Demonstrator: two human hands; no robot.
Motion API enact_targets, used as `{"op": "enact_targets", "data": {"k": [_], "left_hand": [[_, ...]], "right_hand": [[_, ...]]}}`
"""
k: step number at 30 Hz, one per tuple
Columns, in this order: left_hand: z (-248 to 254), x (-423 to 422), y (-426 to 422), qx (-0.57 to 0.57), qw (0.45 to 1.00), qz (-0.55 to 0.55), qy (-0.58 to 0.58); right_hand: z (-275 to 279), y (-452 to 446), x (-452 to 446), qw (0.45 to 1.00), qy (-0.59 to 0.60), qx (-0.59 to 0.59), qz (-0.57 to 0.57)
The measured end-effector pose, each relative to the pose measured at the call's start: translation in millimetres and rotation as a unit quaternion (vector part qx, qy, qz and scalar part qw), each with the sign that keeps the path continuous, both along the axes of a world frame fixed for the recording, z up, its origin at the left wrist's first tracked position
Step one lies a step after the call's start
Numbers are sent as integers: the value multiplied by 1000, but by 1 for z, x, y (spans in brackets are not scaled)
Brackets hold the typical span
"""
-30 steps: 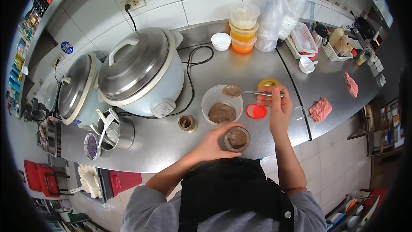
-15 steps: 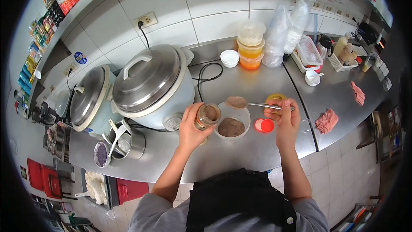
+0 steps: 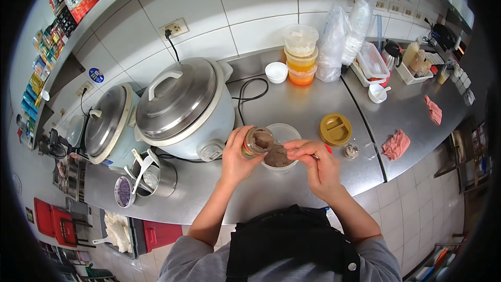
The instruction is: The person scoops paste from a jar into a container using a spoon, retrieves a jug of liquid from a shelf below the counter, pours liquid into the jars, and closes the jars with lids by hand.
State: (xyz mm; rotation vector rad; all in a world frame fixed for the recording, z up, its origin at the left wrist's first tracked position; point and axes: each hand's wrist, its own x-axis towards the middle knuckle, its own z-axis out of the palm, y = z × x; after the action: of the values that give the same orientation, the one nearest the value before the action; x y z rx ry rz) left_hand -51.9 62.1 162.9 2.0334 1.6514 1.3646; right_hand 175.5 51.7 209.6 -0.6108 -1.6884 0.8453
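Jar (image 3: 258,140) tilted, wrapped in my curled left hand (image 3: 236,157)
My right hand (image 3: 318,168) pinches the spoon (image 3: 315,157), bowl indistinct, and hides part of the tub (image 3: 282,129).

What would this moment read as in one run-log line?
Left hand: grips tilted jar | Right hand: grips spoon, mostly hidden | Between hands: translucent tub, brown paste inside | Nearby: yellow lid

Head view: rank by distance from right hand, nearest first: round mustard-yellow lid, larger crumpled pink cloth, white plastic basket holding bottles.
1. Round mustard-yellow lid: just beyond the right hand, slightly rightward.
2. Larger crumpled pink cloth: farther off, to the right.
3. White plastic basket: right, toward the back.
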Motion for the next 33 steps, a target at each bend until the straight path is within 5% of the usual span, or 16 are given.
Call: {"op": "enact_targets", "data": {"k": [18,33], "left_hand": [[3,-10,9,-1,1000,-19,19],[7,-5,9,-12,999,0,46]], "right_hand": [[-3,15,20,990,-49,53,122],[-23,25,4,999,-9,16,35]]}}
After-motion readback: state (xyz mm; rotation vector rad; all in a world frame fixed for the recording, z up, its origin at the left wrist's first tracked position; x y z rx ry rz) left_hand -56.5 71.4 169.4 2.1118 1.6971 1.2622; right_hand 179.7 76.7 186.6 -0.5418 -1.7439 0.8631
